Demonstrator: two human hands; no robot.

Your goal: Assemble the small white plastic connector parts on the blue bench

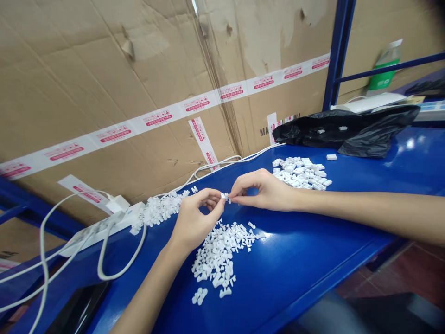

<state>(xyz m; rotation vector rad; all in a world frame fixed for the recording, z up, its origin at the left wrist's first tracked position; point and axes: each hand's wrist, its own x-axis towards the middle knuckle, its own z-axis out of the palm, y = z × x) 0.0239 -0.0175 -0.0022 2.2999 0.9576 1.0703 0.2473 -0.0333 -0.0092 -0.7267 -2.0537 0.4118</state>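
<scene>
Between thumb and forefinger my left hand (pixel 201 215) pinches a small white plastic piece (pixel 225 196). From the other side my right hand (pixel 262 189) has its fingertips closed at the same spot, on a tiny white part (pixel 229 200) touching that piece. Below the hands lies a heap of small white bone-shaped plastic parts (pixel 222 250). Behind my right hand is a pile of white rectangular plastic pieces (pixel 301 173). Another heap of small whitish parts (pixel 162 209) lies beyond my left hand.
Cardboard (pixel 156 60) stands behind the blue tabletop (pixel 295 260). A power strip (pixel 104 227) with looping white cables is at left, near a black phone-like object (pixel 81 306). A black plastic bag (pixel 365 132) lies at back right, below a green-labelled bottle (pixel 384 69).
</scene>
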